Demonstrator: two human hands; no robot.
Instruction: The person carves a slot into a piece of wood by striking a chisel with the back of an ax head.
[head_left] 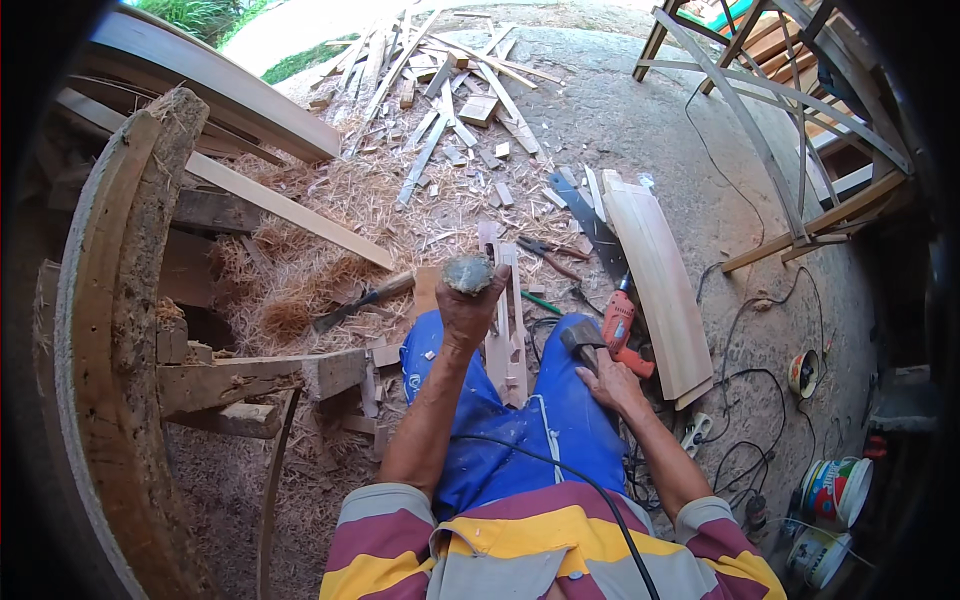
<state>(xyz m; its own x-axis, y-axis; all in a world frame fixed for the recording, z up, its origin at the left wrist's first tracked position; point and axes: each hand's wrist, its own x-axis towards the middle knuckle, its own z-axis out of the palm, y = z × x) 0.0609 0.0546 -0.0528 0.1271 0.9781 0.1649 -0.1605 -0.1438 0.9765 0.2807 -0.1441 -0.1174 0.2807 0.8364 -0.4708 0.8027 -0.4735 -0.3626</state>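
My left hand (468,318) is raised above my left thigh, its fingers wrapped round a thing with a rounded, grey, worn end (468,273); the rest of it is hidden, so I cannot tell its kind. Over my right thigh, my right hand (612,385) is closed on a hammer (582,340) with a dark head. Between my legs lie narrow wooden pieces (512,350) with notches cut in them. A chisel (365,302) with a wooden handle lies left of my left hand. Beside my right knee is a red power drill (618,325).
A handsaw (588,222) and pliers (550,255) lie ahead, beside pale boards (655,285). Wood shavings and offcuts (440,110) cover the ground. A heavy timber frame (125,330) stands left. Cables (745,380), a power strip (697,432) and paint buckets (835,492) are at right.
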